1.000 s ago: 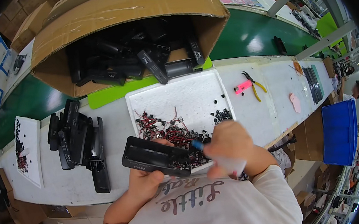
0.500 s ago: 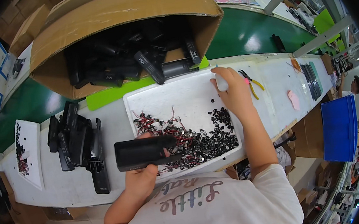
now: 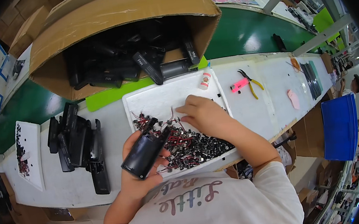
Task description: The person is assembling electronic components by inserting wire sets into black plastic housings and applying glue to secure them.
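The long black plastic housing (image 3: 145, 150) is held tilted, its open upper end pointing to about one o'clock. At three o'clock of it, a heap of small black parts with red wires (image 3: 187, 142) lies in the white foam tray (image 3: 160, 98).

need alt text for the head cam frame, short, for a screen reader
A person's left hand holds a black plastic housing over a white tray while the right hand reaches into the tray's pile of small black parts with red wires. More black housings lie to the left, an open cardboard box of them behind, and pink-handled pliers to the right.
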{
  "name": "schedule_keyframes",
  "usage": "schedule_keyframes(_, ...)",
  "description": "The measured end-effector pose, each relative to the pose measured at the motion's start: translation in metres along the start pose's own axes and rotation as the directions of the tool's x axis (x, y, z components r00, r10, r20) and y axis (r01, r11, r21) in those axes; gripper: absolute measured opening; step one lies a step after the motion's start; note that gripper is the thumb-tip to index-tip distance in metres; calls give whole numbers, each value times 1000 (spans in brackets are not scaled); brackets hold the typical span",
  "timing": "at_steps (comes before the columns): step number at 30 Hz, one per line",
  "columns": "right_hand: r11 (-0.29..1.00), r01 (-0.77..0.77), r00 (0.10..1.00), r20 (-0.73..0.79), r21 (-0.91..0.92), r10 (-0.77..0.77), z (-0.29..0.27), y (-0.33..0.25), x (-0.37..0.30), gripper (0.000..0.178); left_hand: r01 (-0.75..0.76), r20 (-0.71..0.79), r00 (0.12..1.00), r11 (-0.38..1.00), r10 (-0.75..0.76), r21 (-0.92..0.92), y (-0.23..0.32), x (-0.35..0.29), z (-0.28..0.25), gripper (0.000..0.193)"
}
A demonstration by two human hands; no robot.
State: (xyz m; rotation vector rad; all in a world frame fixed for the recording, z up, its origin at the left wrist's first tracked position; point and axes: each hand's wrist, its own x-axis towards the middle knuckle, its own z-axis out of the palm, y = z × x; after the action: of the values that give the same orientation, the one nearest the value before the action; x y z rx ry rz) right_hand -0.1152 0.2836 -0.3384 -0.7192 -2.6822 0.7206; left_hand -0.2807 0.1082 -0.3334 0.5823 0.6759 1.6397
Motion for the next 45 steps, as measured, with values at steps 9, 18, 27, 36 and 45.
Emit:
schedule_keyframes(9, 986, 111, 992, -65, 122, -104, 16, 3, 0, 12, 56, 34, 998, 998, -56, -9, 1, 1, 1, 77)
schedule_keyframes(18, 337, -236, 971, 211, 911, 109, -3, -17, -12, 17, 101, 6, 995, 994, -101, -35, -2, 2, -1, 65)
schedule_keyframes(27, 62, -161, 985, 156, 985, 77, -6, -22, -11, 15, 141, -1, 990, 989, -141, -54, -5, 0, 0, 64)
schedule_keyframes(36, 274, -277, 958, 244, 921, 150, -10, -36, -18, 21, 161, 28, 987, 985, -160, -63, -6, 0, 1, 62)
schedule_keyframes(45, 373, -89, 996, 84, 924, 30, -20, -45, -19, 20, 178, 42, 984, 982, -175, -68, -6, 0, 3, 60)
